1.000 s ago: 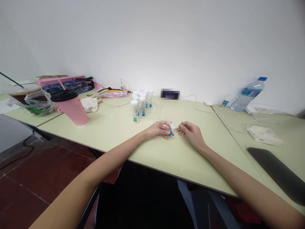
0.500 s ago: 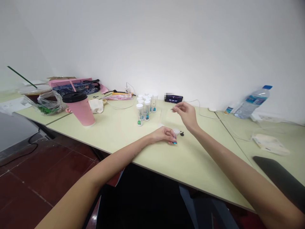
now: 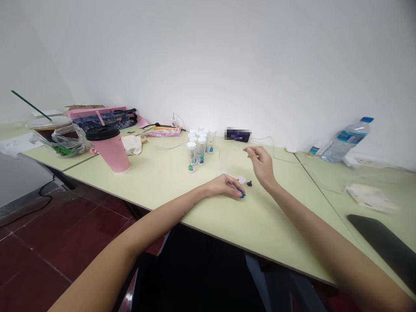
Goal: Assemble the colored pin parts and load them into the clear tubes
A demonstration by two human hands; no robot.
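Observation:
My left hand rests on the table, its fingers closed on a small blue piece. Just beyond those fingers lie a round white cap and a small black part. My right hand is raised above the table to the right, with thumb and fingertips pinched together; whatever may be between them is too small to make out. Farther back, to the left of the hands, stand several clear tubes with white caps and blue pieces inside. The front tube has a green piece at its bottom.
A pink cup with a black lid stands on the left, near a bagged iced drink. A phone leans at the wall. On the right are a tilted water bottle, cables and a dark flat object.
My right hand has moved a little right and slightly down, away from the tubes. The blue piece has turned in my left fingers, and the thin pale stick beside it no longer stands out.

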